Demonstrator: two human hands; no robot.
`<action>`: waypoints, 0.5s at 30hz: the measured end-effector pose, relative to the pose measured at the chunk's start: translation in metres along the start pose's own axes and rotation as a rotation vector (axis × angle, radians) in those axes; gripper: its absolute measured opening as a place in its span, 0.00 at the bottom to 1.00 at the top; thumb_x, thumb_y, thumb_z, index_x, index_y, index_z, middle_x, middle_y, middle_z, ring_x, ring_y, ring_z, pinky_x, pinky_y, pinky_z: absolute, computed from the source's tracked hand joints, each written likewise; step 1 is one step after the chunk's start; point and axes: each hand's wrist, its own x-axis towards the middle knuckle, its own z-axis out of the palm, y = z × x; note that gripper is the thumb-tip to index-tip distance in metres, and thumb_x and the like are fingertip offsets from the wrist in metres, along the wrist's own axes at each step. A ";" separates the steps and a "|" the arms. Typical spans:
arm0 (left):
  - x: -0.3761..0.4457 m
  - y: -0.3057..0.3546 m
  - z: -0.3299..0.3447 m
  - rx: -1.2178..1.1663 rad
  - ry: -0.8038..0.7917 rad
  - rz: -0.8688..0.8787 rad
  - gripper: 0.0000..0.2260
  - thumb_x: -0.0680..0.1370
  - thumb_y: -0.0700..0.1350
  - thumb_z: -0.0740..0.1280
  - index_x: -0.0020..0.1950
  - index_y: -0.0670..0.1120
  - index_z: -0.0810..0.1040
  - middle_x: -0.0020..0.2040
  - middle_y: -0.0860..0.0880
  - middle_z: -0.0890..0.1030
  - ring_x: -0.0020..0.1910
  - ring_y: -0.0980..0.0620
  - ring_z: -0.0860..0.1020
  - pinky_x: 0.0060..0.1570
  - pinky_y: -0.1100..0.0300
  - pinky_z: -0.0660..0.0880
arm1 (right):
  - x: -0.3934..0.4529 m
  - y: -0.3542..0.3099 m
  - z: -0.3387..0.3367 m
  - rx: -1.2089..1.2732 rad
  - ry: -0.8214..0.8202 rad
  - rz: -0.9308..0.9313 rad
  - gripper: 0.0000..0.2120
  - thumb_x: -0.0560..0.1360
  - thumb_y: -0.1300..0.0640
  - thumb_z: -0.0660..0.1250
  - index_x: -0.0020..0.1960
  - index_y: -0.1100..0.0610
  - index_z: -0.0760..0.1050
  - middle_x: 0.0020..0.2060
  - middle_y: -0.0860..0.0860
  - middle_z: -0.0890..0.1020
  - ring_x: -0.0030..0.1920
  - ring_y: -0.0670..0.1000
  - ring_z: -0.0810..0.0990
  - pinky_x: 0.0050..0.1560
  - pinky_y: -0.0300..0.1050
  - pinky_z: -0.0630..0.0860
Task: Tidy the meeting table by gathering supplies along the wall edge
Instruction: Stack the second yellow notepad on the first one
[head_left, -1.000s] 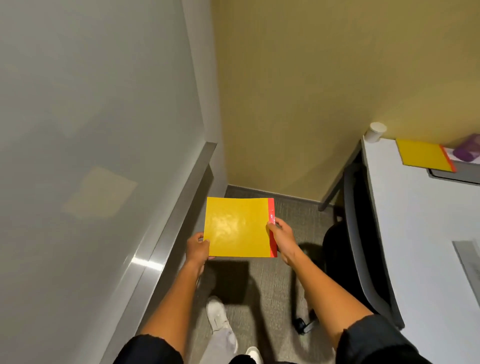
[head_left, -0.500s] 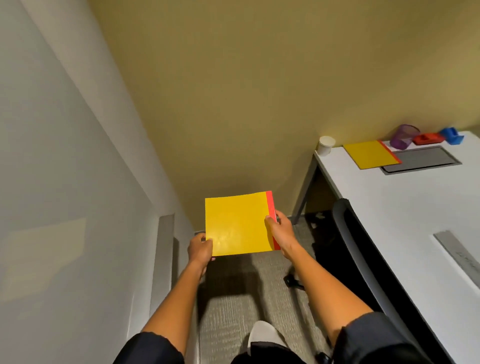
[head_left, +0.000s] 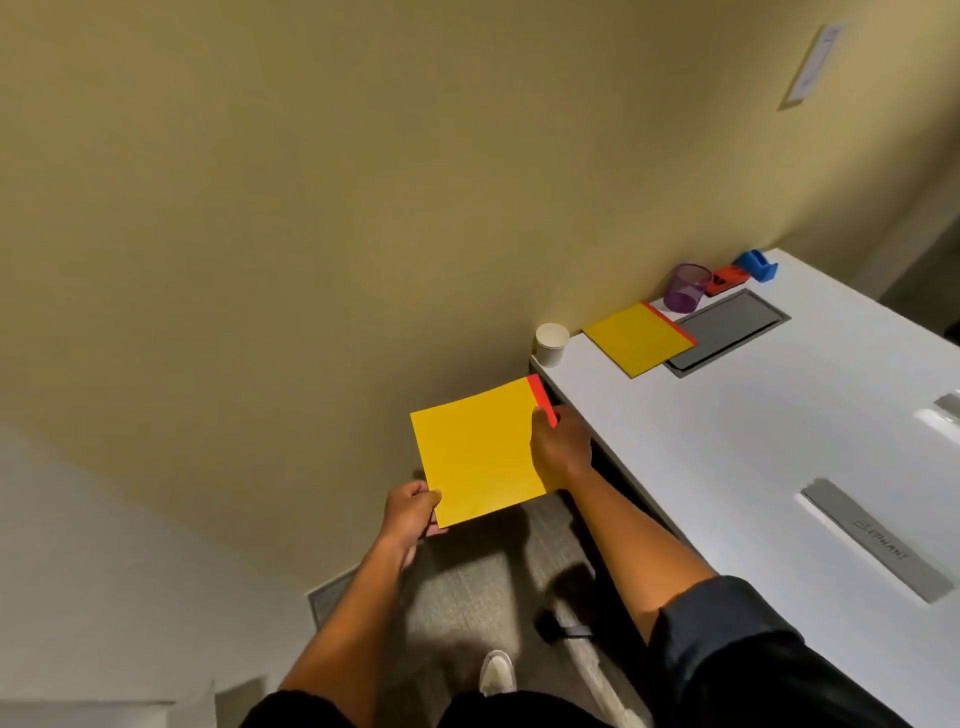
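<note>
I hold a yellow pad with a red edge strip in the air over the carpet, just left of the white table's corner. My left hand pinches its near left corner. My right hand grips its right side beside the red strip. On the table along the tan wall lie a second yellow pad, a white paper cup, a purple mesh cup, a red item and a blue tape dispenser.
A grey recessed panel sits in the table beside the second pad. Two grey strips lie in the tabletop nearer me. A chair base stands on the carpet under the table edge. The tan wall is close ahead.
The view has swung right and up, bringing more of the table into sight. The pad in both hands has moved toward the table's corner and tilted slightly.
</note>
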 end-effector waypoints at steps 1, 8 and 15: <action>0.013 0.008 0.007 0.009 -0.026 -0.004 0.13 0.78 0.34 0.62 0.34 0.43 0.68 0.28 0.46 0.66 0.27 0.50 0.66 0.31 0.58 0.80 | 0.012 -0.001 -0.004 -0.013 0.026 0.014 0.14 0.80 0.45 0.57 0.50 0.54 0.72 0.41 0.51 0.77 0.42 0.54 0.76 0.46 0.50 0.73; 0.082 0.072 0.054 0.107 -0.300 -0.018 0.06 0.77 0.33 0.62 0.45 0.44 0.72 0.31 0.47 0.71 0.23 0.55 0.73 0.42 0.50 0.82 | 0.074 0.003 -0.039 -0.055 0.225 0.148 0.19 0.79 0.41 0.56 0.60 0.52 0.72 0.47 0.49 0.78 0.48 0.55 0.80 0.50 0.48 0.76; 0.150 0.137 0.117 0.206 -0.640 -0.062 0.17 0.77 0.33 0.62 0.64 0.44 0.66 0.55 0.36 0.80 0.40 0.41 0.83 0.38 0.51 0.82 | 0.126 0.012 -0.080 -0.066 0.474 0.276 0.17 0.78 0.41 0.55 0.55 0.51 0.74 0.46 0.52 0.82 0.44 0.55 0.81 0.48 0.51 0.79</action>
